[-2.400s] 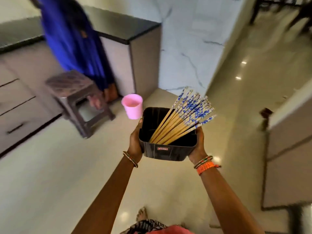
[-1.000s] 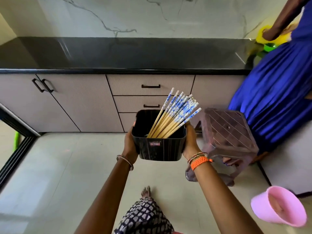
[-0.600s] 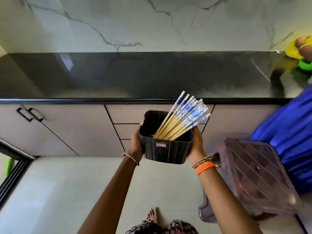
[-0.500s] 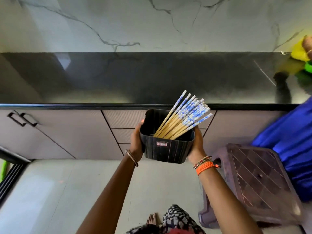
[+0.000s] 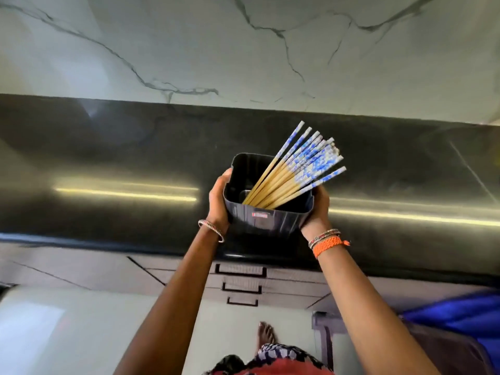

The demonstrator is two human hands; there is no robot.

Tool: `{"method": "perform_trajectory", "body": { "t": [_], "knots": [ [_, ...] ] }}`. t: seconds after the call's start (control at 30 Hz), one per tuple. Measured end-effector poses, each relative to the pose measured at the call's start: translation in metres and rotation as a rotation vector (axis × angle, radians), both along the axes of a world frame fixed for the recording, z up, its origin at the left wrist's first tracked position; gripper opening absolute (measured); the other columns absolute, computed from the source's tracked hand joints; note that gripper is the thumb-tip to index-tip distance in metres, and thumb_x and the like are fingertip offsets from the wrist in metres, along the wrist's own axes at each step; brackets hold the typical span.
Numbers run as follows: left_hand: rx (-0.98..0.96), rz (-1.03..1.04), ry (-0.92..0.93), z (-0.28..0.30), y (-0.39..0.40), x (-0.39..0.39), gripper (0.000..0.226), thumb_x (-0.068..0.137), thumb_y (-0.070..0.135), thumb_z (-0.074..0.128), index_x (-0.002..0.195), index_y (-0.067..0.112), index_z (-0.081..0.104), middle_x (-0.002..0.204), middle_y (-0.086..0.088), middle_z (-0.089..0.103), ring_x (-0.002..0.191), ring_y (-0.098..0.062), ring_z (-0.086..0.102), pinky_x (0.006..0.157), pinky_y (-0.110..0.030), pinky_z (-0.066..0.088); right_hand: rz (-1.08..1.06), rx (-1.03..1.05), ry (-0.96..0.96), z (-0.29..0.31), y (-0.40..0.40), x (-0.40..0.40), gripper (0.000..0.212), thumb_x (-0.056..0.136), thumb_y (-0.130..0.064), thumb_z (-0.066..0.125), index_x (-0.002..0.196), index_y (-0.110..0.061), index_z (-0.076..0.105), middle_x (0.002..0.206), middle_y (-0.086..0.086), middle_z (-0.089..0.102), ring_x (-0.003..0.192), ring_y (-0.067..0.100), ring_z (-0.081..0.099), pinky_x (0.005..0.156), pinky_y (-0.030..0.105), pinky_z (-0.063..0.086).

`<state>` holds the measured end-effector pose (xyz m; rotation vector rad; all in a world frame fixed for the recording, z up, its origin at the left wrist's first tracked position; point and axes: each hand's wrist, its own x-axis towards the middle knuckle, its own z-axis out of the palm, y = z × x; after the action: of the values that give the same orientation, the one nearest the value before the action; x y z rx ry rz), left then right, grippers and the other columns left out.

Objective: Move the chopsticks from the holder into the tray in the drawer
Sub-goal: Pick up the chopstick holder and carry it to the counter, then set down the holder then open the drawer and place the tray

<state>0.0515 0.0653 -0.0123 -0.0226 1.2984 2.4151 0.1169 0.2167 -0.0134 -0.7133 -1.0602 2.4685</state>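
Note:
I hold a black square holder (image 5: 266,220) over the black countertop (image 5: 108,163), my left hand (image 5: 219,201) on its left side and my right hand (image 5: 316,209) on its right side. Several wooden chopsticks (image 5: 295,171) with blue-and-white patterned tops lean to the right out of the holder. Below the counter edge is a stack of three drawers (image 5: 240,286) with dark handles, all closed. No tray shows.
A marble wall (image 5: 243,50) rises behind the counter. A brown plastic stool (image 5: 443,347) stands at the lower right, with another person's blue clothing (image 5: 460,318) beside it. My bare foot (image 5: 266,334) is on the pale floor (image 5: 67,334).
I have come closer to the counter, and the holder, held in both hands, now hangs above the countertop instead of in front of the drawers.

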Motion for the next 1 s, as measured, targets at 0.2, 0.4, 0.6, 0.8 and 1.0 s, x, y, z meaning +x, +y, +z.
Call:
{"method": "perform_trajectory", "body": {
  "t": [0.2, 0.4, 0.6, 0.8, 1.0],
  "knots": [
    [0.014, 0.123, -0.077, -0.015, 0.039, -0.083, 0.023, 0.088, 0.03, 0.047, 0.084, 0.017, 0.066, 0.089, -0.005, 0.063, 0.09, -0.022, 0.057, 0.095, -0.041, 0.043, 0.026, -0.048, 0.052, 0.001, 0.037, -0.087, 0.048, 0.089, -0.019, 0.034, 0.058, -0.019, 0.07, 0.059, -0.006, 0.069, 0.059, 0.007, 0.068, 0.057, 0.015, 0.054],
    [-0.121, 0.127, -0.091, -0.042, 0.034, -0.126, 0.027, 0.091, 0.029, 0.044, 0.081, 0.019, 0.068, 0.086, -0.001, 0.067, 0.097, -0.023, 0.057, 0.097, -0.045, 0.045, 0.097, -0.079, 0.018, -0.023, 0.043, -0.134, 0.032, 0.091, -0.022, 0.037, 0.074, -0.015, 0.063, 0.063, -0.003, 0.068, 0.066, 0.012, 0.066, 0.068, 0.026, 0.052],
    [-0.187, 0.105, -0.093, -0.056, 0.028, -0.136, 0.038, 0.092, 0.03, 0.041, 0.067, 0.025, 0.069, 0.061, 0.011, 0.07, 0.066, -0.005, 0.064, 0.067, -0.025, 0.05, 0.073, -0.121, 0.03, -0.035, 0.042, -0.144, 0.037, 0.09, -0.027, 0.041, 0.069, -0.017, 0.07, 0.068, -0.002, 0.07, 0.069, 0.013, 0.068, 0.071, 0.025, 0.054],
    [-0.155, 0.052, -0.052, -0.052, 0.009, -0.122, 0.037, 0.096, 0.026, 0.033, 0.103, 0.014, 0.067, 0.103, -0.003, 0.071, 0.097, -0.014, 0.065, 0.093, -0.031, 0.047, -0.14, -0.115, -0.007, -0.041, 0.034, -0.127, 0.026, 0.093, -0.02, 0.042, 0.085, -0.011, 0.065, 0.084, 0.006, 0.064, 0.092, 0.024, 0.059, 0.09, 0.032, 0.045],
    [-0.323, 0.094, 0.005, -0.059, -0.032, -0.073, 0.037, 0.096, 0.014, 0.029, 0.12, 0.008, 0.056, 0.125, -0.012, 0.06, 0.124, -0.022, 0.052, 0.115, -0.037, 0.031, -0.337, -0.001, -0.095, -0.053, 0.011, -0.058, 0.019, 0.095, -0.007, 0.041, 0.092, -0.009, 0.059, 0.095, 0.007, 0.061, 0.094, 0.018, 0.06, 0.093, 0.025, 0.048]
  ]
}}
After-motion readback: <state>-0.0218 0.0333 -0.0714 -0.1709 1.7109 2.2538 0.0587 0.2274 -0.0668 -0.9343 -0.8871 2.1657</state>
